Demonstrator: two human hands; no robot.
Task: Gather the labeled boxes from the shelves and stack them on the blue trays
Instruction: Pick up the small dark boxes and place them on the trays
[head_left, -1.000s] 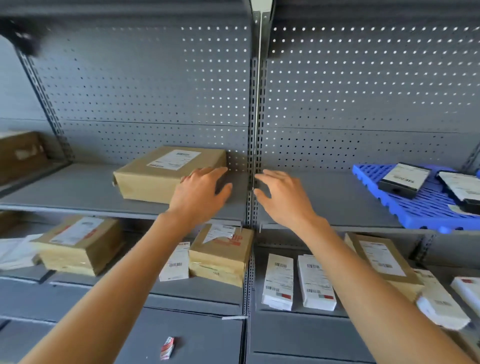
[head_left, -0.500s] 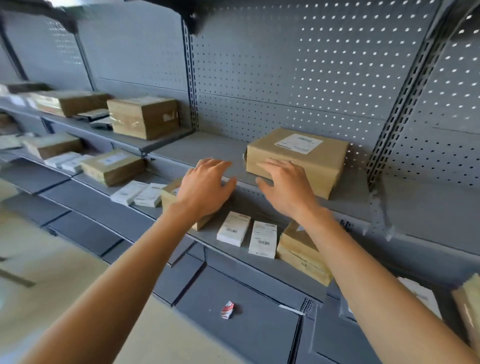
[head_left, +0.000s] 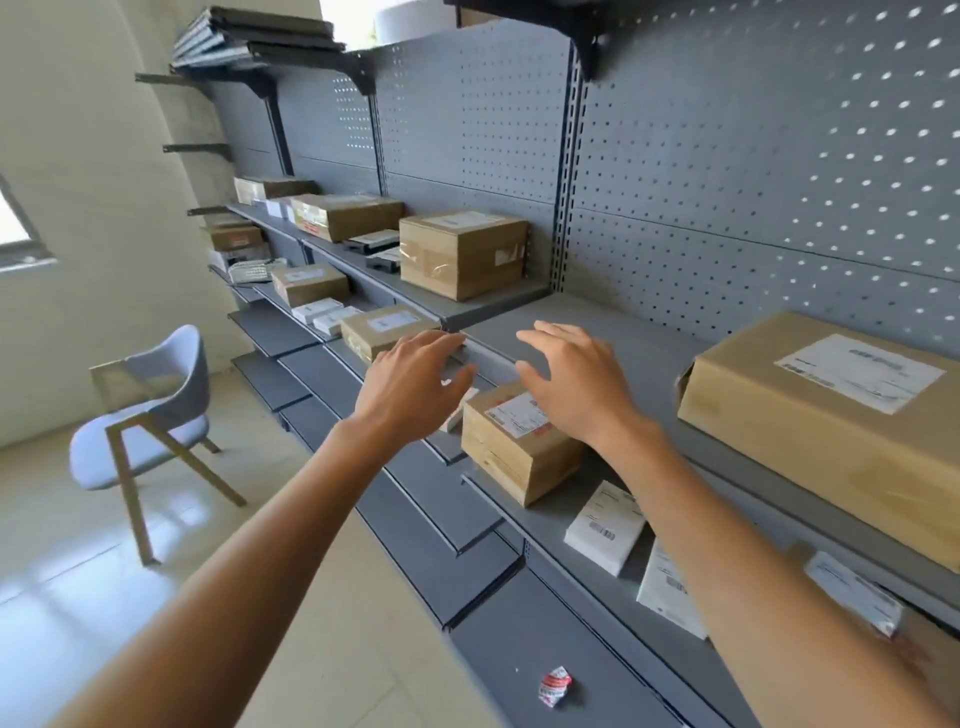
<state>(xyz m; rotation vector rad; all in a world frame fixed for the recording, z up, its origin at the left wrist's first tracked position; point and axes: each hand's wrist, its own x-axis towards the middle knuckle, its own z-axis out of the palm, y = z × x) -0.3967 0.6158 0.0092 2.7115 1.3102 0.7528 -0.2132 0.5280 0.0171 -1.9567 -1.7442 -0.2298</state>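
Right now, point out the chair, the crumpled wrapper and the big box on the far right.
chair (head_left: 156, 395): head view, on the backrest.
crumpled wrapper (head_left: 555, 686): head view, its middle.
big box (head_left: 810, 415): head view, top face beside the label.

Empty hands before shelved labeled boxes

We saw shelving run from far left to near right along a pegboard wall. On its upper shelf a flat box lay at right, a taller box further left, and more boxes behind that. On the shelf below, a small box sat between the two, with another box behind it to the left and two packets before it to the right. A paper scrap lay on the lowest shelf. A chair stood on the floor, left of the shelving. The left hand and right hand hung side by side above the small box.
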